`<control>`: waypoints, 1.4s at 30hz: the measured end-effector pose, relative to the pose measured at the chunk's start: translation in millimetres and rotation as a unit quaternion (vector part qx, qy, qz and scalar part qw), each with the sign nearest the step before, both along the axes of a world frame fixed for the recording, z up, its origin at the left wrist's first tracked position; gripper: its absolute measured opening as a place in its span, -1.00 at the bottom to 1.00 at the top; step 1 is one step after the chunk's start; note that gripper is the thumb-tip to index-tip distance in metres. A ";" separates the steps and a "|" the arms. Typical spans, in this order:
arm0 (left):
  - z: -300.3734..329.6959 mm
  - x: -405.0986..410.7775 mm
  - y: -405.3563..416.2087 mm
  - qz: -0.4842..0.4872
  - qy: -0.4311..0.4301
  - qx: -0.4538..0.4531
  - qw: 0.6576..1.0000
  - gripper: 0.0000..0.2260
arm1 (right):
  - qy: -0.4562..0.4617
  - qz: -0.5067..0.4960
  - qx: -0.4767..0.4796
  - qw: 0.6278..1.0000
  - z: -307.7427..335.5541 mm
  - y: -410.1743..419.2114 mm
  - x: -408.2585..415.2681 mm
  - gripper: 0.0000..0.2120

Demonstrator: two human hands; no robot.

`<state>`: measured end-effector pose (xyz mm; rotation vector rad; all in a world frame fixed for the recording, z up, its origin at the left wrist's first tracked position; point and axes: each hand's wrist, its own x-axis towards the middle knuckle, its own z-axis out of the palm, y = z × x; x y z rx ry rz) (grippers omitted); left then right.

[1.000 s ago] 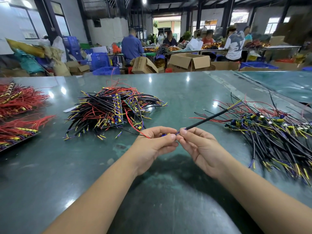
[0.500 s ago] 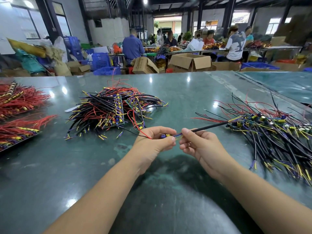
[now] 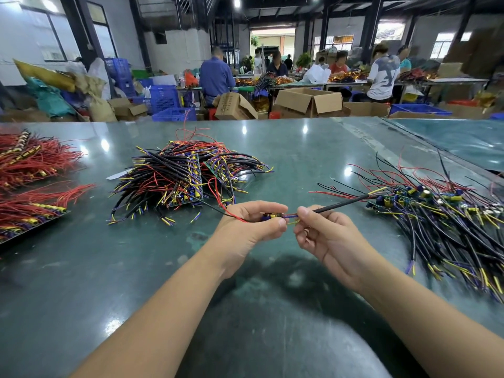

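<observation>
While my left hand [image 3: 252, 226] pinches the small blue-and-yellow component [image 3: 271, 215] above the tabletop [image 3: 81, 282] | my right hand [image 3: 327, 236] pinches its black sleeved wire [image 3: 341, 205] | far end points at the wire pile [image 3: 450, 222] on my right.

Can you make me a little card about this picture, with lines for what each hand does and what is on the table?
left hand: grips a small wired part
right hand: pinches the black tube on that part's wires
table: dark green, shiny
middle pile: black, red and yellow wires on boards
right pile: loose wired parts
left side: red wire bundles
far back: people working, cardboard boxes
</observation>
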<state>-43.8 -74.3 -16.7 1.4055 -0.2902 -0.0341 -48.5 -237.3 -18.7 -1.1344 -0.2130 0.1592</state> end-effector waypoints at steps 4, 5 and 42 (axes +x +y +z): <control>0.4 -1.0 -0.6 -0.034 0.047 -0.040 0.998 -0.80 | -0.062 -0.065 -0.045 0.995 -4.3 1.1 2.7 -0.87; 0.9 -0.2 0.1 -0.038 0.057 -0.053 0.996 -0.78 | -0.071 -0.074 -0.043 0.994 -5.1 0.4 3.7 -0.88; 4.9 23.9 28.8 0.232 0.045 -0.177 0.955 -0.54 | 0.031 -0.138 0.125 0.982 3.4 -0.4 10.4 -0.91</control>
